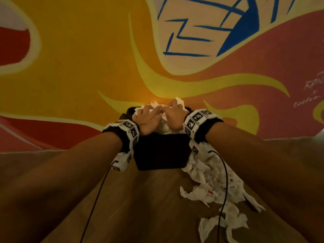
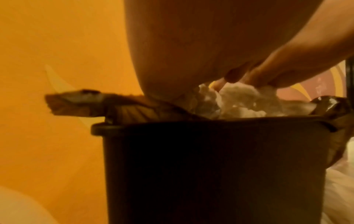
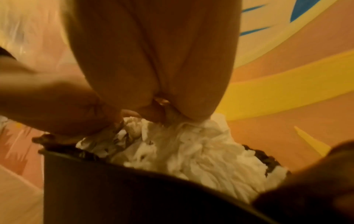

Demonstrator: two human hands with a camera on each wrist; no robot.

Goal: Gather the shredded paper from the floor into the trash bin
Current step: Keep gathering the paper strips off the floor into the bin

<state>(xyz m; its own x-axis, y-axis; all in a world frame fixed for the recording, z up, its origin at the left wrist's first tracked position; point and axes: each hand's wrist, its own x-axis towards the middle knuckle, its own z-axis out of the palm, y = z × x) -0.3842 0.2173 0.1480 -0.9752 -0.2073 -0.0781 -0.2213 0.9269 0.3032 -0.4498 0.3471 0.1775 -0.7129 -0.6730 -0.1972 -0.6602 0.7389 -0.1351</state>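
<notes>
A black trash bin stands on the wooden floor against the painted wall, heaped with white shredded paper above its rim. Both hands lie on top of that heap. My left hand presses down with spread, fairly straight fingers. My right hand presses beside it, fingertips on the paper. The left wrist view shows the left palm on the paper in the bin. In the right wrist view the right palm bears on the pile. More shredded paper lies on the floor right of the bin.
A dark bag liner folds out over the bin's rim. The bright mural wall rises directly behind the bin. Thin black cables hang from both wrist cameras. Bare wooden floor stretches in front of the bin.
</notes>
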